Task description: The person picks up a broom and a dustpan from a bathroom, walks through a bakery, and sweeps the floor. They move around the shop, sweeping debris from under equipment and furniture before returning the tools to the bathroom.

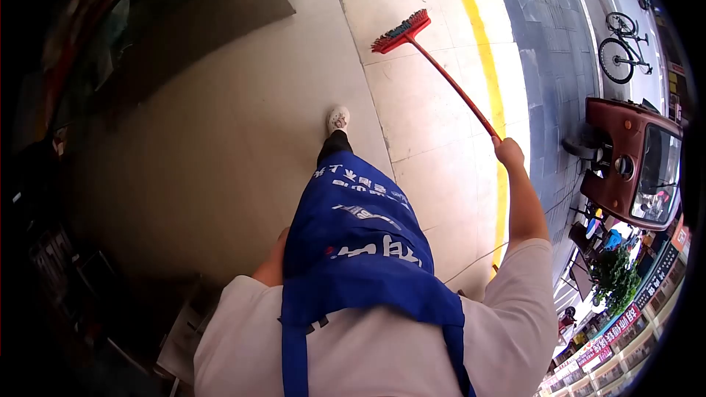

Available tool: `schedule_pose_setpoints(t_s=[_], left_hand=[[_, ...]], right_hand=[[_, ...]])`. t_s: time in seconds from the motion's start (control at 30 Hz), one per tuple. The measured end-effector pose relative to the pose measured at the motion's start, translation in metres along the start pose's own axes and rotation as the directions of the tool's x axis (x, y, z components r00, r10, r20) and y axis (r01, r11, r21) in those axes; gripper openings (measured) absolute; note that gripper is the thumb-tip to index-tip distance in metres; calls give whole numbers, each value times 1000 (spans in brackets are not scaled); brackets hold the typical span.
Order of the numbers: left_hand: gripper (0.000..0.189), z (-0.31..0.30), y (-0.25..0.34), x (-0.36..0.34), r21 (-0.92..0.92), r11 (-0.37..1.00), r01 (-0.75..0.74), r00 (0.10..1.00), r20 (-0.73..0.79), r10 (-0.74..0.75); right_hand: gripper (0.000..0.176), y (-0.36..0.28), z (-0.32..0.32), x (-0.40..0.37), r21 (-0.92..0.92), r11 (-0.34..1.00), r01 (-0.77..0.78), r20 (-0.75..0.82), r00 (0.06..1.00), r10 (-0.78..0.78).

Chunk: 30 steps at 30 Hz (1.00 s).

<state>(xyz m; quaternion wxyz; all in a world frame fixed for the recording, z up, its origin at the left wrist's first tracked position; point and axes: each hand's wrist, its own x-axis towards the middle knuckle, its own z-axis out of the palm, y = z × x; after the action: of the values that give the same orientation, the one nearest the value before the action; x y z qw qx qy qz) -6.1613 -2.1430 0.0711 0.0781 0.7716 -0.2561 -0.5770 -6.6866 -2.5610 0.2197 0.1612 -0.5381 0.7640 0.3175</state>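
My right hand (509, 152), its fingers closed, grips the end of a long red handle. It belongs to a push broom (456, 88) held out ahead of me to the right. The broom's red head, with dark and reddish bristles, is on the pale tiled floor (419, 125), with its bristles facing away from me. Of my left arm (271, 263) only a piece shows beside the blue apron (353, 228); the apron hides the left hand. One white shoe (338, 117) stands on the floor in front of me.
A yellow line (482, 37) runs along the floor at right, beside grey paving (548, 66). Beyond are a reddish-brown vehicle (625, 165), a bicycle (618, 55) and a green plant (619, 283). A dark interior with blurred objects lies at left.
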Motion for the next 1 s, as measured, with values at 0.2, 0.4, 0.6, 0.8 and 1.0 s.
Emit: schedule_pose_setpoints(t_s=[0.2, 0.4, 0.6, 0.8, 1.0], left_hand=[[27, -114, 141, 29, -188, 979, 81, 964, -236, -125], [28, -164, 168, 39, -161, 942, 293, 950, -60, -305], [29, -150, 194, 60, 218, 952, 214, 959, 140, -248], [27, -92, 282, 86, 95, 990, 106, 994, 13, -108], [30, -27, 328, 87, 338, 941, -11, 977, 203, -61]], right_hand=[[52, -204, 28, 79, 546, 836, -54, 271, 956, -115], [44, -178, 68, 57, 424, 888, -175, 475, 878, -53], [39, 25, 102, -31, 131, 979, -154, 443, 893, 81], [29, 176, 107, -33, -202, 971, -130, 246, 953, 179], [30, 239, 164, -122, -2, 976, -219, 179, 960, 216]])
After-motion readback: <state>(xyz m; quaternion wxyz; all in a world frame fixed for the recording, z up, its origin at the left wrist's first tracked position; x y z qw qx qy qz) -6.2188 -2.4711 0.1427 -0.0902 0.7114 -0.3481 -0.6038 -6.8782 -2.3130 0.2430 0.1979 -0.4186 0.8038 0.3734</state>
